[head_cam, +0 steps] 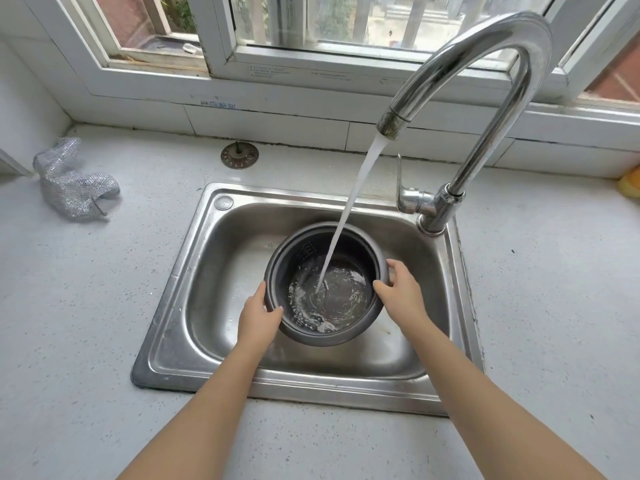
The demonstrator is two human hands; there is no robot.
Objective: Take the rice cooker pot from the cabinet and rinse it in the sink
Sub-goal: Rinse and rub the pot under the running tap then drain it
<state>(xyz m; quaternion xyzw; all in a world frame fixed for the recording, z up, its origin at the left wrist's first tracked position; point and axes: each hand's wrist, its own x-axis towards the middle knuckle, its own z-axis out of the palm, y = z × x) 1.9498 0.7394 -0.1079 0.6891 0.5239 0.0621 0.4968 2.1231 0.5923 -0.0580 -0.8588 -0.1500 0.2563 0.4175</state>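
The dark grey rice cooker pot (304, 251) sits inside the steel sink (207, 271), tilted a little toward me. A stream of water from the chrome faucet (485, 64) falls into it, and shallow water swirls on its bottom. My left hand (258, 317) grips the pot's near-left rim, thumb inside. My right hand (398, 289) grips the right rim, fingers curled over the edge.
White speckled countertop (86, 323) surrounds the sink. A silvery mesh scouring cloth (72, 181) lies at the back left. A round sink strainer (239, 155) rests behind the sink. A yellow thing (631, 183) shows at the right edge. The faucet lever (401, 181) stands upright.
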